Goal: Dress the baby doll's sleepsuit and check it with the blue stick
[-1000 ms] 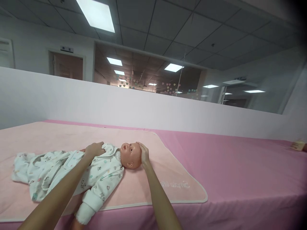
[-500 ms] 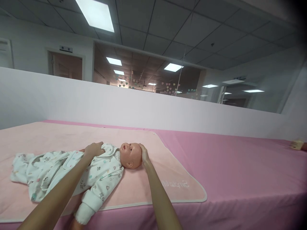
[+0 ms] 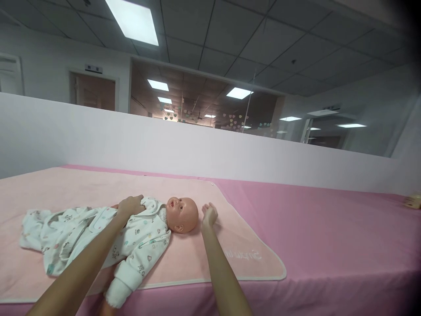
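A baby doll [image 3: 182,215] lies on its back on a light pink mat [image 3: 245,267], its head to the right. It wears a white printed outfit [image 3: 144,237] with long sleeves. My left hand [image 3: 130,206] rests on the doll's chest, with the fingers curled over its far side and partly hidden. Just right of the doll's head, my right hand [image 3: 209,214] is apart from it, palm up, fingers loosely spread and holding nothing. The doll's near arm hangs toward the front edge.
Beneath the mat, a pink sheet [image 3: 329,228] covers the table. A white low wall [image 3: 197,149] runs along the back, with a window [image 3: 204,96] above it. At the far right edge stands a yellowish object [image 3: 412,201], partly cut off.
My right hand has come off the top of the doll's head and moved right, its palm turned up. My left hand stays on the doll's chest.
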A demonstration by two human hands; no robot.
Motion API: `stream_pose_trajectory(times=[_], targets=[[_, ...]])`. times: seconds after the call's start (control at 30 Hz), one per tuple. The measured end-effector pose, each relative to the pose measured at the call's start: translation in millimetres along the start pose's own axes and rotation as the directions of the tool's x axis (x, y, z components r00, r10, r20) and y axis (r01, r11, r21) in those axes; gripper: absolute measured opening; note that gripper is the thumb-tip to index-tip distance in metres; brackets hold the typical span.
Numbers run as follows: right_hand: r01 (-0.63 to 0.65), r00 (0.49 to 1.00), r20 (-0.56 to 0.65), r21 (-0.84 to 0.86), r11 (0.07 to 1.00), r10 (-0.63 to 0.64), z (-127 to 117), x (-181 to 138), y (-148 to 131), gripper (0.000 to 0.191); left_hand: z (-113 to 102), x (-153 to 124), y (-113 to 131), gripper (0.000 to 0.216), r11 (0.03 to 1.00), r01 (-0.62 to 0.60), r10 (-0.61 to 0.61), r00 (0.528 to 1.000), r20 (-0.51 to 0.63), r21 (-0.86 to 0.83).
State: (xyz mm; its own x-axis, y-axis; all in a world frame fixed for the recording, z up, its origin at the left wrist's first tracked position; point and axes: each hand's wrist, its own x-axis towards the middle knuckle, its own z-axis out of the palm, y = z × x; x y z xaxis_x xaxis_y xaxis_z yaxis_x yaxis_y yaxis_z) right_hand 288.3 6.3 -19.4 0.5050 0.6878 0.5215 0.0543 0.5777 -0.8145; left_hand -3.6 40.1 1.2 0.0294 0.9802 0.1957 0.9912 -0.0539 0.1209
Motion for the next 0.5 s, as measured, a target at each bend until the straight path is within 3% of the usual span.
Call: stream_pose_trajectory(times=[0.07, 0.13, 0.23, 0.33, 0.4, 0.5], targets=[[0.062, 0.995, -0.074, -0.036, 0.997, -0.065, 0.1, -1.6, -6.6, 0.047, -0.3, -0.2, 0.3, 0.043, 1.0, -0.005, 0.005, 1.0, -0.003, -0.002], [0.162, 0.983, -0.067, -0.086, 0.983, -0.168, 2.2, -8.6, -13.1, 0.047, -0.5, -0.2, 0.5, 0.044, 1.0, -0.006, 0.006, 1.0, -0.008, -0.005], [0.33, 0.941, 0.131, -0.135, 0.934, -0.313, 7.9, -22.7, -20.5, 0.043, -0.4, -0.3, 0.9, 0.045, 1.0, 0.0, 0.0, 1.0, -0.013, -0.009], [0.445, 0.855, 0.369, -0.162, 0.881, -0.364, 14.3, -29.7, -22.9, 0.038, -0.2, -0.7, 1.1, 0.044, 1.0, 0.007, -0.007, 1.0, -0.02, -0.012], [0.408, 0.864, 0.399, -0.199, 0.891, -0.307, 17.7, -28.7, -20.8, 0.036, -0.2, -0.9, 1.2, 0.044, 1.0, 0.009, -0.01, 1.0, -0.022, -0.017], [0.203, 0.938, 0.321, -0.201, 0.958, -0.132, 21.1, -23.4, -13.5, 0.037, -0.3, -0.7, 1.1, 0.044, 1.0, 0.007, -0.008, 1.0, -0.021, -0.024]])
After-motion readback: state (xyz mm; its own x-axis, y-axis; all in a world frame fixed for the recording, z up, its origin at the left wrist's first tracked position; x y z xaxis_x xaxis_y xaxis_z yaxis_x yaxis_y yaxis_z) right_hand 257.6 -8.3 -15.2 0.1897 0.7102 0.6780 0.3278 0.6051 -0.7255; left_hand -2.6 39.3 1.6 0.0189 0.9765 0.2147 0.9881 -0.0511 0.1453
